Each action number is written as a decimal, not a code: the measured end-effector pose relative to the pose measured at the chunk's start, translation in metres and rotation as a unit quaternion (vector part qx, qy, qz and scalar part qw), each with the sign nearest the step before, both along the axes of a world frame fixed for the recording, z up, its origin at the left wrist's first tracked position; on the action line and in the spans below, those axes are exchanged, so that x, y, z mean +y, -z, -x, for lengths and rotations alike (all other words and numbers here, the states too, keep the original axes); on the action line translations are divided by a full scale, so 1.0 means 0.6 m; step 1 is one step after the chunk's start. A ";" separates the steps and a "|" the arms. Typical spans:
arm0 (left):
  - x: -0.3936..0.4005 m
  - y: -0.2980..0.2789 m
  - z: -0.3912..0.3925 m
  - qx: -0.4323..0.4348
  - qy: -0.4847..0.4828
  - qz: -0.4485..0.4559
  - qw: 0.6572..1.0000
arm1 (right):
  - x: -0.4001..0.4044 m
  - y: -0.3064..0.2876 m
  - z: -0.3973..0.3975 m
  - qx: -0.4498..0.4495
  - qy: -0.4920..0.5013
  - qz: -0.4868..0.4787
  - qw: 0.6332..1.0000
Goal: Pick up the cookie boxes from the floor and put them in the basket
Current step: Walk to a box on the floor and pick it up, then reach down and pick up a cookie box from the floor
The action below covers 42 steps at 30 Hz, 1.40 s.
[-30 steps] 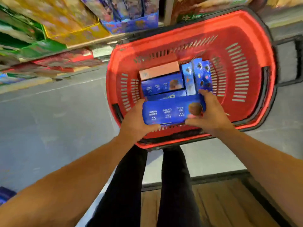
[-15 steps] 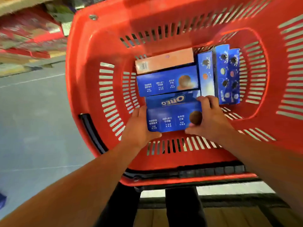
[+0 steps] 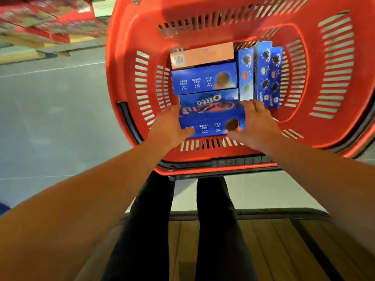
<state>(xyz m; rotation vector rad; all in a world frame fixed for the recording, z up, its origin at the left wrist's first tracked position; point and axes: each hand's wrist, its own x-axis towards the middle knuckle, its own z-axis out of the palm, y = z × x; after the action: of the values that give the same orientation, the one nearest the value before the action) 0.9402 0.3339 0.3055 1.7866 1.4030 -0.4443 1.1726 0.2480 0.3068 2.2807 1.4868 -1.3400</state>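
Observation:
A red plastic basket [image 3: 334,122] stands on the floor in front of me. Inside, at its near end, both my hands hold a blue Oreo cookie box [image 3: 211,120]: my left hand [image 3: 170,126] grips its left end and my right hand [image 3: 255,122] grips its right end. Beyond it lie another blue cookie box [image 3: 204,80] and a pale orange box [image 3: 203,55]. Three blue boxes [image 3: 263,76] stand on edge at the right of the basket's floor.
Grey floor [image 3: 50,118] stretches to the left. Low shelves with red and yellow packages [image 3: 46,23] run along the upper left. My dark-trousered legs [image 3: 182,230] are below the basket, above a wooden strip [image 3: 274,250]. A black handle [image 3: 129,122] lies along the basket's left rim.
The blue box went from above the near rim down into the basket, next to the other boxes. Its printed Oreo face now shows on top. My view moved closer to the basket.

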 end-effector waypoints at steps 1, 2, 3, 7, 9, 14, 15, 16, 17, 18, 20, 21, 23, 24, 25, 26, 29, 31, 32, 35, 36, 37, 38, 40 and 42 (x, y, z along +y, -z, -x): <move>0.004 -0.033 0.003 -0.007 -0.011 -0.008 1.000 | -0.001 -0.032 0.004 -0.002 0.001 -0.005 1.000; 0.008 -0.071 0.005 -0.014 -0.020 -0.014 1.000 | -0.001 -0.068 0.007 -0.002 -0.001 -0.006 1.000; 0.014 -0.102 0.005 -0.021 -0.027 -0.018 0.999 | 0.002 -0.099 0.009 -0.002 -0.003 -0.006 1.000; 0.011 -0.273 0.012 -0.035 -0.059 -0.035 0.997 | 0.015 -0.261 0.034 0.004 -0.038 -0.050 0.998; -0.009 -0.347 0.024 -0.034 -0.071 -0.051 0.996 | 0.018 -0.333 0.052 0.005 -0.042 -0.074 0.996; -0.074 -0.507 0.075 -0.053 -0.143 -0.075 0.985 | 0.033 -0.485 0.122 0.010 -0.116 -0.118 0.986; -0.088 -0.530 0.093 -0.072 -0.175 -0.083 0.978 | 0.034 -0.509 0.144 0.010 -0.134 -0.131 0.982; -0.107 -0.555 0.120 -0.089 -0.213 -0.099 0.968 | 0.032 -0.534 0.174 0.013 -0.162 -0.141 0.977; -0.122 -0.572 0.143 -0.100 -0.246 -0.112 0.958 | 0.031 -0.551 0.201 0.014 -0.190 -0.148 0.970; -0.136 -0.582 0.168 -0.103 -0.275 -0.127 0.948 | 0.031 -0.566 0.229 0.013 -0.224 -0.159 0.961; -0.166 -0.603 0.223 -0.086 -0.316 -0.129 0.936 | 0.026 -0.590 0.290 0.009 -0.294 -0.169 0.941; -0.179 -0.609 0.247 -0.070 -0.327 -0.116 0.935 | 0.022 -0.597 0.315 0.003 -0.319 -0.166 0.933; -0.212 -0.620 0.325 -0.055 -0.370 -0.118 0.920 | 0.014 -0.610 0.393 -0.004 -0.393 -0.168 0.904; -0.227 -0.626 0.357 -0.055 -0.386 -0.126 0.912 | 0.013 -0.615 0.425 -0.009 -0.423 -0.171 0.890; -0.245 -0.633 0.397 -0.049 -0.405 -0.132 0.903 | 0.013 -0.619 0.465 -0.009 -0.454 -0.181 0.872; -0.265 -0.641 0.442 -0.039 -0.429 -0.139 0.892 | 0.014 -0.624 0.512 -0.005 -0.485 -0.189 0.854; -0.325 -0.661 0.563 -0.017 -0.495 -0.158 0.854 | 0.016 -0.644 0.650 0.010 -0.549 -0.188 0.815; -0.364 -0.670 0.634 -0.009 -0.530 -0.156 0.834 | 0.012 -0.656 0.740 0.015 -0.577 -0.197 0.793; -0.383 -0.673 0.669 -0.008 -0.549 -0.155 0.821 | 0.009 -0.663 0.784 0.016 -0.588 -0.201 0.784; -0.438 -0.683 0.770 0.013 -0.608 -0.165 0.776 | -0.012 -0.681 0.922 0.018 -0.635 -0.207 0.744; -0.452 -0.685 0.799 0.020 -0.626 -0.171 0.761 | -0.015 -0.688 0.963 0.018 -0.651 -0.210 0.730; -0.460 -0.689 0.821 0.024 -0.641 -0.176 0.747 | -0.015 -0.695 0.996 0.019 -0.662 -0.216 0.717; -0.471 -0.694 0.846 0.027 -0.660 -0.178 0.729 | -0.017 -0.702 1.033 0.022 -0.676 -0.223 0.702; -0.496 -0.703 0.902 0.043 -0.704 -0.182 0.685 | -0.026 -0.712 1.116 0.036 -0.708 -0.234 0.665; -0.512 -0.709 0.957 0.060 -0.732 -0.187 0.652 | -0.029 -0.722 1.194 0.050 -0.733 -0.241 0.634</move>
<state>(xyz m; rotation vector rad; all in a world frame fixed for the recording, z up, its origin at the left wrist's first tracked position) 0.3662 0.0265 0.7311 0.3295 2.5834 0.6633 0.4559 0.2307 0.7400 0.3094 2.7821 -0.4578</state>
